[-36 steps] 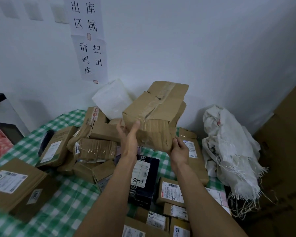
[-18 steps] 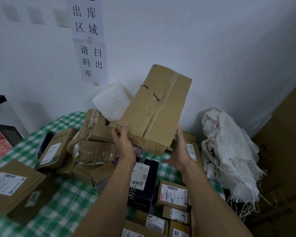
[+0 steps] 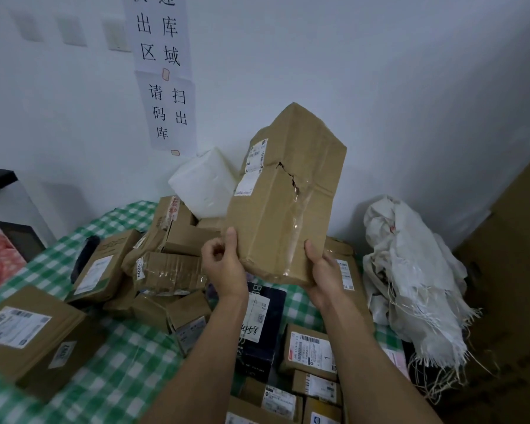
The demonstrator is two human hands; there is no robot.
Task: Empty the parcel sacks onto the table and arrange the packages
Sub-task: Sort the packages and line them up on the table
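I hold a tall brown cardboard box [image 3: 288, 194] upright above the table, its front face torn and a label on its upper left. My right hand [image 3: 323, 273] cups its lower right corner with the thumb on the front. My left hand [image 3: 224, 267] grips the lower left edge, thumb on the box and fingers curled. Below lies a heap of taped brown parcels [image 3: 172, 270] on the green checked tablecloth [image 3: 120, 377]. An emptied white woven sack [image 3: 410, 270] lies crumpled at the table's right end.
A white foam package [image 3: 205, 185] leans on the wall behind the heap. A black box [image 3: 263, 325] and several small labelled parcels [image 3: 312, 350] lie under my arms. A large labelled box [image 3: 22, 335] sits front left. Big cartons [image 3: 508, 270] stand at the right.
The box has been turned from lying across my hands to standing upright, its labelled face now towards me. My right hand let go briefly and has come back under its lower right corner.
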